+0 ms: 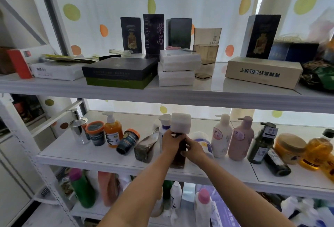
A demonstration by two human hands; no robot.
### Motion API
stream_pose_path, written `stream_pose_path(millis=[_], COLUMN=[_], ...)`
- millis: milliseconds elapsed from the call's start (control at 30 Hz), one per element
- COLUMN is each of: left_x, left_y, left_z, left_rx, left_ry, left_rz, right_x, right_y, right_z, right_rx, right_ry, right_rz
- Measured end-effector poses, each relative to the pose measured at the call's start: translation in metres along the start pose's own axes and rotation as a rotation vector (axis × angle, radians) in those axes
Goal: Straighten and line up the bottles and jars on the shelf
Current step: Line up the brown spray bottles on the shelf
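Upright brown bottle (179, 161) with white square cap (181, 122) is gripped by left hand (170, 142) and right hand (194, 150) on middle shelf (90, 152).

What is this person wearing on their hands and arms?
Nothing visible. The left hand and right hand are ungloved, both forearms are bare with no sleeve in frame, and neither wrist carries a watch or band. Rings cannot be told.
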State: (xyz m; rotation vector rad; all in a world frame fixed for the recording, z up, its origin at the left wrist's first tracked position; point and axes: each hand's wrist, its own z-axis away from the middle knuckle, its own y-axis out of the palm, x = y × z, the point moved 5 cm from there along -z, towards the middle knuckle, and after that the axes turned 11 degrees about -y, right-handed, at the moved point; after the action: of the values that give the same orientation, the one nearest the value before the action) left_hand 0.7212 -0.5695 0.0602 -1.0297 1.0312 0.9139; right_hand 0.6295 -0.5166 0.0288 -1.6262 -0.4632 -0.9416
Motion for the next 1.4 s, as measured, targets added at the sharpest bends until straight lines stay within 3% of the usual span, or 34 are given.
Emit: stream_pose_path(millis=[400, 700, 867, 1400], left_x=[0.004, -0.008, -0.011, 0.010], left_y=[-0.076, -0.130, -0.136, -0.106], left_z=[-0.010, -0.031, -0.040, -0.082], left_rx=[-0.034, -0.097, -0.076, 0.075], left_ry=[0.068, 0.033, 0.022, -0.089], left_rz=[-0.006, 0.122, 0.164, 0.145], right_x=[0.044, 0.054, 0.054, 0.037], right_y=[0.041, 0.056, 0.053, 0.045], right_z=[-0.005, -0.018, -0.025, -0.058], right_rx=[0.041, -0.039, -0.140, -0.369], right_ry=[-0.112, -0.068, -0.017, 0.173], right_rz=[-0.074, -0.177, -0.241, -0.050])
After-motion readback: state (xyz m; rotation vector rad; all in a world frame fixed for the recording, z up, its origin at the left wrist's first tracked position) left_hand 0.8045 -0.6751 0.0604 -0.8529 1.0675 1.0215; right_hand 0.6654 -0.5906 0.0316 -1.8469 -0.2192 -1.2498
